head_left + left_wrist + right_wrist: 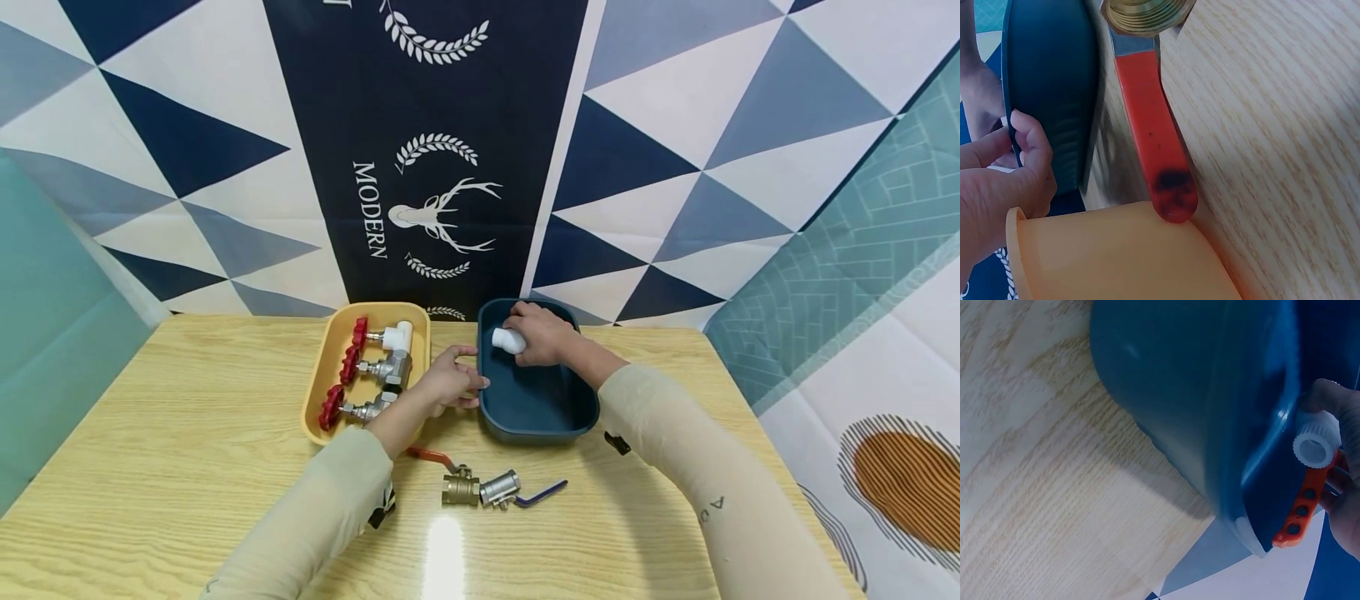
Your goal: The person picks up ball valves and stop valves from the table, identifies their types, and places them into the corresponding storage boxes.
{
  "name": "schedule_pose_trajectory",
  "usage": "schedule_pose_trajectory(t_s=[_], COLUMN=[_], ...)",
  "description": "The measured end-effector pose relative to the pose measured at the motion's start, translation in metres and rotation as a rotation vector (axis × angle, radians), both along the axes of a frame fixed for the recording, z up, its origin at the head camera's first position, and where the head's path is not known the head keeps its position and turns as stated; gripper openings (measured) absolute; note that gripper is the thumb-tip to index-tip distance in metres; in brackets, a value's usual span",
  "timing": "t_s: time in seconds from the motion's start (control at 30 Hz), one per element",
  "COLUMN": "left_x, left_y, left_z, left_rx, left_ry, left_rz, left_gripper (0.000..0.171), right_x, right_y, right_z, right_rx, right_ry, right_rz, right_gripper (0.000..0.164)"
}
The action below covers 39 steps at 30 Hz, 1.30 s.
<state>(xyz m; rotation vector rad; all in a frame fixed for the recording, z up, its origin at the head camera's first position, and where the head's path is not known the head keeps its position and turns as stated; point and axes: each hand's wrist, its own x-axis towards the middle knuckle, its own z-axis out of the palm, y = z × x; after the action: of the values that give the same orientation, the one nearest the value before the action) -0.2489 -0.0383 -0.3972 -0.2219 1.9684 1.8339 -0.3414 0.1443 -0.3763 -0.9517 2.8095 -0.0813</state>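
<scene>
My right hand (543, 333) grips a white plastic ball valve (508, 341) inside the back part of a dark blue bin (532, 404). In the right wrist view, the valve's orange lever (1300, 512), with holes along it, sticks out below the ribbed end. My left hand (453, 383) pinches the bin's left rim (1007, 94) between thumb and fingers. Close beside that hand stands a yellow bin (382, 312) of valves with red handwheels (349, 365). The right palm hides part of the white valve.
In front of the bins lie a brass ball valve (461, 490) with a red lever (1150, 125) and a silver ball valve (498, 488) with a blue lever (542, 493). The red lever's end meets the yellow bin. A patterned cloth (622, 167) hangs behind the table (187, 433).
</scene>
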Motion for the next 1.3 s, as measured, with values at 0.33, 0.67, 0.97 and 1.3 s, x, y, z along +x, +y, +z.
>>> schedule_pose_trajectory(t_s=[0.33,0.67,0.97,1.3], left_x=[-0.0001,-0.0009,0.002,0.0015], left_y=[-0.0002,-0.0005,-0.0001,-0.0007], left_z=[-0.0002,-0.0031,-0.0005,-0.0008], left_rx=[-0.009,0.001,0.003,0.008], left_ry=[-0.003,0.02,0.014,0.018], left_rz=[0.002,-0.01,-0.003,-0.008], left_gripper=[0.058,0.058,0.057,0.057], right_x=[-0.003,-0.0049,-0.0069,-0.0095], right_y=[-0.0002,-0.0016,-0.0014,-0.0031], right_z=[-0.0021,-0.004,-0.0079,-0.0095], right_rx=[0.005,0.015,0.022,0.011], right_ry=[0.002,-0.017,-0.003,-0.01], right_rz=[-0.011,-0.022,-0.019,-0.023], right_gripper=[0.054,0.054,0.054,0.054])
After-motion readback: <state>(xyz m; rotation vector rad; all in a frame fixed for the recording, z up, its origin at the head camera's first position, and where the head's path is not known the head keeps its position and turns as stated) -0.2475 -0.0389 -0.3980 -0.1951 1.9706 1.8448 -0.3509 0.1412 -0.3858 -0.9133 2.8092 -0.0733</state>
